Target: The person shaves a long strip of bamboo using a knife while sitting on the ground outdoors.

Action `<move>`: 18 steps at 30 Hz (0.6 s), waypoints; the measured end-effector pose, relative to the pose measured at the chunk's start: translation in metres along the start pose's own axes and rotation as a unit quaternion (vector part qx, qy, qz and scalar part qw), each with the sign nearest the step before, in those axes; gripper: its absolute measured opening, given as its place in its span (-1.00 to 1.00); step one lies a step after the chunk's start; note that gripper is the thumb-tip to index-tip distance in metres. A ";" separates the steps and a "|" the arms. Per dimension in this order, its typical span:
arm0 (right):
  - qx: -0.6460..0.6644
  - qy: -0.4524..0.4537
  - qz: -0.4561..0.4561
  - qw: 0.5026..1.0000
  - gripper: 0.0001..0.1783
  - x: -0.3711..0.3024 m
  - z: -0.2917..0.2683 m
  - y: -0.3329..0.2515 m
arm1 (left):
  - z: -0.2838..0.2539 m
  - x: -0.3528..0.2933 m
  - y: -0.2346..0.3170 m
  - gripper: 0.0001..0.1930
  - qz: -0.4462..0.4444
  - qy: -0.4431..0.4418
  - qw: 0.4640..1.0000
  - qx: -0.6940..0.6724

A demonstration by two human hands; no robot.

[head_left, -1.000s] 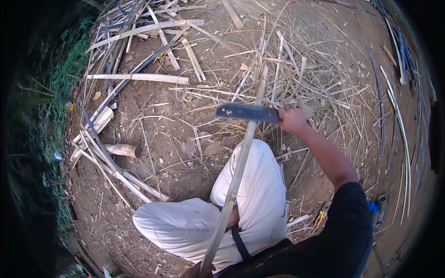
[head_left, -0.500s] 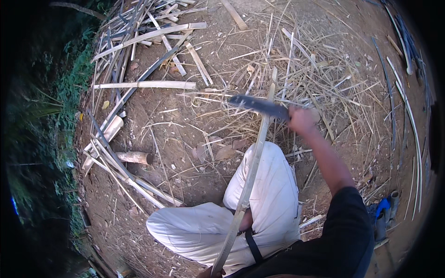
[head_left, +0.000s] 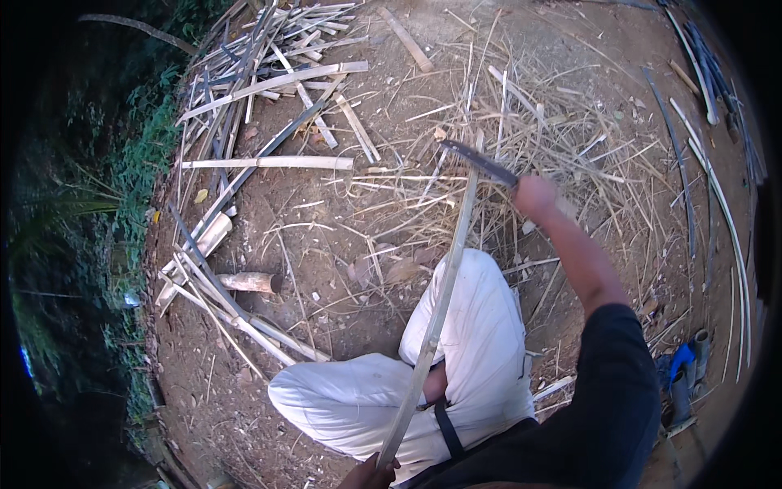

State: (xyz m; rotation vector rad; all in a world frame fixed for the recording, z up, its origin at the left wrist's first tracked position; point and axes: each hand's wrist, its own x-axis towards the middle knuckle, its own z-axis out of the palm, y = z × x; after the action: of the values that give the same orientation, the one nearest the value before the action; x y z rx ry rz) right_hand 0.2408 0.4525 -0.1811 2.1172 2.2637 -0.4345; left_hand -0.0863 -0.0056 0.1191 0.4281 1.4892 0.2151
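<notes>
Right hand clenches, arm stretched forward — left hand curls low.

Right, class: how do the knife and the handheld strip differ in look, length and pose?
The knife has a dark blade; the strip is pale. The knife looks much shorter than the strip. The knife slants crosswise; the strip runs away from the body. Both are held, by right hand and left hand respectively.

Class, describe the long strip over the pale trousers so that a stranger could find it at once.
Start at the pale trousers, low in the middle of the view. Over them slants a long, narrow strip, its near end in the left hand. Unlike the loose strips, it is held, and a knife crosses it near the far end.
</notes>
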 end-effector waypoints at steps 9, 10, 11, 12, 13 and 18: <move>-0.011 -0.011 -0.006 1.000 -0.81 0.043 -0.008 0.016 | 0.010 0.019 -0.025 -0.79 0.038 -0.015 0.997 -0.070; 0.002 -0.017 0.026 1.000 -0.81 0.047 -0.007 0.014 | 0.010 0.021 -0.021 -0.78 0.040 -0.014 0.997 -0.067; 0.010 -0.007 0.020 1.000 -0.79 0.041 -0.006 0.007 | 0.016 0.022 -0.018 -0.78 0.041 -0.011 0.996 -0.074; -0.024 0.015 -0.052 0.998 -0.78 0.030 -0.004 0.003 | 0.012 0.019 -0.012 -0.78 0.033 -0.006 0.996 -0.082; -0.055 0.035 -0.120 0.991 -0.77 0.013 -0.002 0.000 | 0.014 0.018 -0.007 -0.78 0.030 -0.004 0.996 -0.085; -0.008 -0.037 0.065 0.997 -0.70 0.065 -0.002 0.030 | 0.009 0.019 0.004 -0.77 0.013 -0.008 0.997 -0.075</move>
State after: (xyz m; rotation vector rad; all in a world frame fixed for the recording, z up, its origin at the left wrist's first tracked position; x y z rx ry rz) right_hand 0.2653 0.5178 -0.1979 2.1863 2.0689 -0.4799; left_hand -0.0752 0.0044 0.1033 0.3284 1.4420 0.3413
